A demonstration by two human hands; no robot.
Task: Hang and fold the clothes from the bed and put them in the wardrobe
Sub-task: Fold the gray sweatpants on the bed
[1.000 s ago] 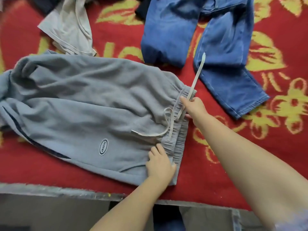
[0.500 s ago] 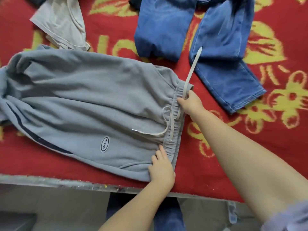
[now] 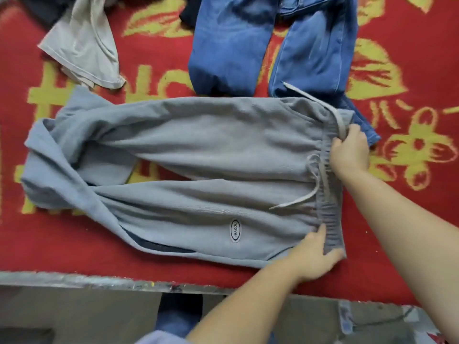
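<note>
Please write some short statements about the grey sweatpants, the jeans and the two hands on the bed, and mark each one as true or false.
1. Both hands hold the waistband of the grey sweatpants. True: the left hand grips its near end, the right hand its far end.
2. The blue jeans lie beyond the sweatpants. True.
3. The oval logo is on the jeans. False: it is on the sweatpants.
4. The bed cover is plain white. False: it is red with yellow patterns.

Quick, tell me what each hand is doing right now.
Left hand: grips the near end of the grey sweatpants' waistband.
Right hand: grips the waistband's far end, fingers curled around it by the drawstring.
</note>
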